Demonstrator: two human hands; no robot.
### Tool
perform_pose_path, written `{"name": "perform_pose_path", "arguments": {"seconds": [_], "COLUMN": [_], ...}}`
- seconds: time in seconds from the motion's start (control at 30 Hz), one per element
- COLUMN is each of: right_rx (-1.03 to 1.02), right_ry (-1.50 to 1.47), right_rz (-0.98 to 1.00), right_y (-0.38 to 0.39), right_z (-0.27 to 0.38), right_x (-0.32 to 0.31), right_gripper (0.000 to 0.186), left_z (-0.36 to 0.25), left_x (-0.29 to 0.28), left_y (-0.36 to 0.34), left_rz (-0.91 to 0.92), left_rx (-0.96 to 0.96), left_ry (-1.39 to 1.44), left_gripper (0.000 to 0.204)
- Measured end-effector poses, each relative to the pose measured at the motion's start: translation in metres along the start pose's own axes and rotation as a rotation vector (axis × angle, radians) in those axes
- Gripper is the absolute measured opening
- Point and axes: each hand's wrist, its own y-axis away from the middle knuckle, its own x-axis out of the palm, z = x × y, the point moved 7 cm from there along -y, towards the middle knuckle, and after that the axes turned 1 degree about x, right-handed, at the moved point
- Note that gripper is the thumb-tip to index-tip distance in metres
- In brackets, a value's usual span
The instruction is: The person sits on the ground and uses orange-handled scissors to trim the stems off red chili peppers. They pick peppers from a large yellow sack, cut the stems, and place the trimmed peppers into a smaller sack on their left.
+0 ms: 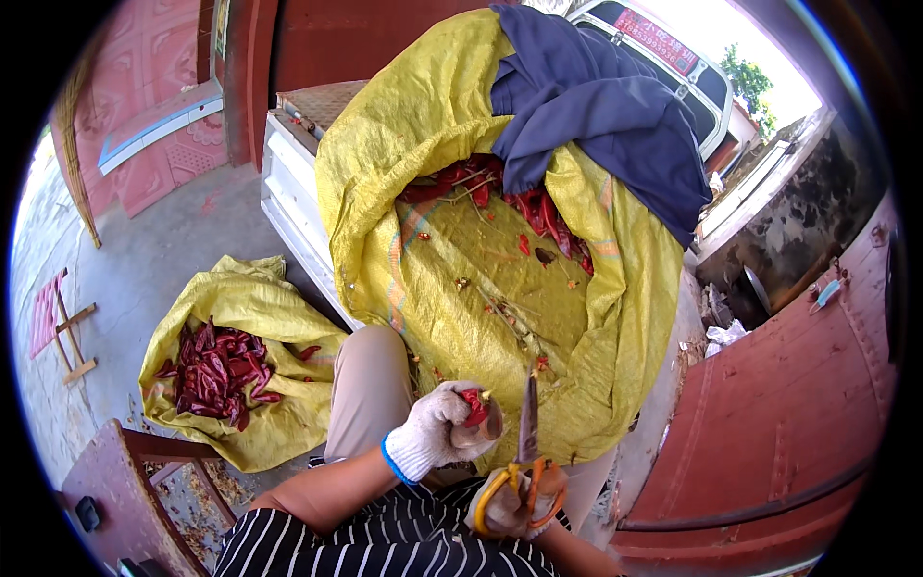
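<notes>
My left hand (437, 433), in a white glove with a blue cuff, grips a red dried chili (475, 406), stem showing. Just right of it, my gloved right hand (505, 505) holds orange-handled scissors (527, 423), blades upright. Beyond both hands lies a large open yellow woven sack (625, 356), with red chilies (548, 221) around its back inner edge and bits of stem scattered inside. At left, a smaller yellow sack (221, 281) holds a heap of red chilies (221, 375).
A blue cloth (615, 135) drapes over the big sack, before a vehicle's white side panel (298, 212). A wooden chair (111, 481) is at lower left, a folding stool (67, 327) farther left. A red metal panel (760, 423) borders the right.
</notes>
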Motion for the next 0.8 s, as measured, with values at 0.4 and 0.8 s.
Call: {"name": "perform_pose_path", "arguments": {"seconds": [0.4, 0.8], "right_rx": [-0.204, -0.301], "right_ry": [1.748, 2.023], "right_rz": [-0.36, -0.291], "right_y": [0.015, 0.014], "right_z": [0.132, 0.139], "right_x": [0.022, 0.038], "right_gripper": [0.054, 0.096], "left_z": [-0.013, 0.01], "left_x": [-0.002, -0.016], "left_y": [-0.006, -0.002], "left_rz": [0.231, -0.024], "left_rx": [-0.112, -0.273], "left_ry": [-0.19, -0.058], "left_gripper": [0.029, 0.038]}}
